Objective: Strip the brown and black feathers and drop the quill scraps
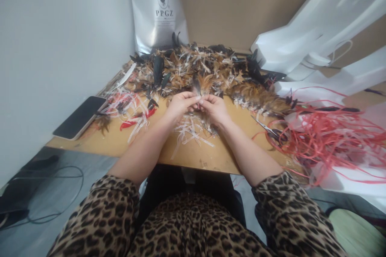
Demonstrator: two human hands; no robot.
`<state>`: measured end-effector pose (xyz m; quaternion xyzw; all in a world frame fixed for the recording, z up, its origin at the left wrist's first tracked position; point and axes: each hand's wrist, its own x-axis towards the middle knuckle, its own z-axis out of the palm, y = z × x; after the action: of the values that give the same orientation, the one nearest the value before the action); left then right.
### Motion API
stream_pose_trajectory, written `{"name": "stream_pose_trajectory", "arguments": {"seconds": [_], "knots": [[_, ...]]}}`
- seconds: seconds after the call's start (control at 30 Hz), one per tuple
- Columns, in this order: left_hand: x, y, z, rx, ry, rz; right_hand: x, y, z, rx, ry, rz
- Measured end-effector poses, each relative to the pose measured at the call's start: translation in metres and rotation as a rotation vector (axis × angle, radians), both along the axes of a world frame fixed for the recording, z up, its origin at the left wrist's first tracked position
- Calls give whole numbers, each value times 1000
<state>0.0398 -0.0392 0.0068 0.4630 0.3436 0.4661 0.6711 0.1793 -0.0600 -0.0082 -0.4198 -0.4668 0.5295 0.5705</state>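
Observation:
My left hand (184,102) and my right hand (212,106) meet at the middle of the table, fingertips pinched together around the base of a small feather bunch (205,83). Its brown and dark tips fan upward above the fingers. Behind the hands spreads a wide heap of brown and black feathers (181,64). A row of brown feathers (261,96) lies to the right. Thin clear strips (193,131) are scattered just below the hands. Small details between the fingertips are blurred.
On the tabletop (193,156), a phone (80,117) lies at the left near red and clear strips (132,118). Scissors (268,128) rest at the right beside tangled red ribbon (328,136). A silver bag (161,24) stands behind the heap.

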Motion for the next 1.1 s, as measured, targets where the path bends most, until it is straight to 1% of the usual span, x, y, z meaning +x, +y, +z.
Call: {"name": "stream_pose_trajectory", "arguments": {"seconds": [0.1,0.2,0.3,0.43,0.5,0.53,0.63,0.73,0.83,0.9,0.97,1.1], "knots": [[0,-1,-1,47,52,29,1,-1,1,15,-36,8],[1,-1,-2,41,55,49,1,-1,1,41,-81,-8],[1,1,-4,-18,2,33,0,-1,-1,60,-133,-22],[3,4,-6,-170,-129,-16,-1,-1,-2,75,-181,-53],[4,4,-7,-195,-163,-27,0,-2,0,65,-156,-41],[4,4,-7,-179,-161,-22,0,-3,2,58,-133,-22],[4,4,-9,-45,-69,32,2,-5,7,43,-64,-1],[3,4,-10,87,65,84,2,-5,10,39,-47,-77],[3,3,-8,135,118,89,-1,-3,9,35,-6,-118],[5,1,-7,124,85,80,-3,-2,7,34,50,-111],[7,-1,-6,73,8,65,-6,-2,5,30,124,-109],[13,-4,-7,-70,-154,70,-15,-1,3,12,244,-190]]}}
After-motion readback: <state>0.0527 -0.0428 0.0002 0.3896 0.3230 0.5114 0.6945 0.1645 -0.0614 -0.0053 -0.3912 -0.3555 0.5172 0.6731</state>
